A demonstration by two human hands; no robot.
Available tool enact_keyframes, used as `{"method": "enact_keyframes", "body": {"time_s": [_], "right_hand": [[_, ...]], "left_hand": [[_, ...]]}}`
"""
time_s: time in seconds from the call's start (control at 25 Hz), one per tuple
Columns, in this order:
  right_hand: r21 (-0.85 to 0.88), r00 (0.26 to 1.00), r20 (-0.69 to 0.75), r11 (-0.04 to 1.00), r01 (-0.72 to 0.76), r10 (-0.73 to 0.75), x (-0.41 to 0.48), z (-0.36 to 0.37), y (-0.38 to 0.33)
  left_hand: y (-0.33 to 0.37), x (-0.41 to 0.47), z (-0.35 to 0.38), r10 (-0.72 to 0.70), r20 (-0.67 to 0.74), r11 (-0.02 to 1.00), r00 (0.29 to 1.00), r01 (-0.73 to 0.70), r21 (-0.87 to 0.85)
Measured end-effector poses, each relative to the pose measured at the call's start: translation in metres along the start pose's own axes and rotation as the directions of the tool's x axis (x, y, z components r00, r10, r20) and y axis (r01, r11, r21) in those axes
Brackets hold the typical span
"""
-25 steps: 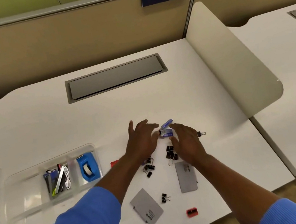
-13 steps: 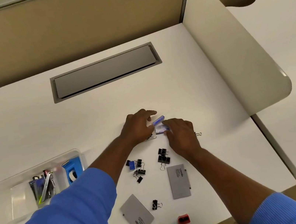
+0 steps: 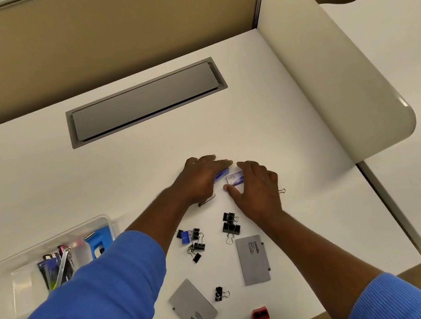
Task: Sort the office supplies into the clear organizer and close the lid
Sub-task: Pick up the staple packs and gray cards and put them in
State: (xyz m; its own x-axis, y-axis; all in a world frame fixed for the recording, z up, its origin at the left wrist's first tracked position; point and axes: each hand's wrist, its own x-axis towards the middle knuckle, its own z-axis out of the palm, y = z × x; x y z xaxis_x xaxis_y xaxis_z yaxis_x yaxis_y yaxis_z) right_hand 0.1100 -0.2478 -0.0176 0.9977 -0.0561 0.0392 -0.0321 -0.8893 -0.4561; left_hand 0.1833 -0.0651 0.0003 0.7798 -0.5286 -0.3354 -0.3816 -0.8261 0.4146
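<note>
On the white counter (image 3: 123, 173), near its middle, both hands meet over a small blue-and-white box (image 3: 235, 178). Left hand (image 3: 201, 177) lies flat, fingers straight and close together, the fingertips resting over the blue end of the box. Right hand (image 3: 256, 193) pinches the white end between thumb and forefinger, the other fingers loosely bent behind. Whether the box is in one piece or two, cannot tell. Clear organizer (image 3: 98, 221) sits well apart at the left edge of the counter, partly hidden by the blue left sleeve (image 3: 88, 302); one compartment holds pens (image 3: 55, 266) standing tilted, and the next holds a blue tape dispenser (image 3: 97, 243). Loose items lie on the counter nearer the body than the hands: a cluster of black binder clips (image 3: 196, 244) with one blue clip (image 3: 185, 237) among them, a second black cluster (image 3: 231, 226) just beside the right wrist, and a single black clip (image 3: 221, 293) lower down. One small clip (image 3: 281, 191) shows just right of the right hand. Two flat grey cases lie here too, one (image 3: 252, 259) upright in the view, the other (image 3: 192, 307) tilted. Red sharpener (image 3: 260, 314) sits at the near edge. Grey hatch (image 3: 146, 102) is set into the counter beyond the hands.
</note>
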Motion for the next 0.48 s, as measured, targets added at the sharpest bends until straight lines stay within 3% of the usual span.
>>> {"method": "enact_keyframes", "body": {"time_s": [0.08,0.48], "right_hand": [[0.027,1.0,-0.004,0.999,0.018,-0.018,0.0,0.001,-0.002],[0.337,0.993,0.042,0.937,0.088,-0.108,-0.022,-0.013,-0.025]], "left_hand": [[-0.003,-0.002,-0.002,0.022,-0.055,1.0,0.998,-0.021,0.009],[0.004,-0.054,-0.009,-0.079,-0.296,0.964,0.952,-0.003,-0.266]]}}
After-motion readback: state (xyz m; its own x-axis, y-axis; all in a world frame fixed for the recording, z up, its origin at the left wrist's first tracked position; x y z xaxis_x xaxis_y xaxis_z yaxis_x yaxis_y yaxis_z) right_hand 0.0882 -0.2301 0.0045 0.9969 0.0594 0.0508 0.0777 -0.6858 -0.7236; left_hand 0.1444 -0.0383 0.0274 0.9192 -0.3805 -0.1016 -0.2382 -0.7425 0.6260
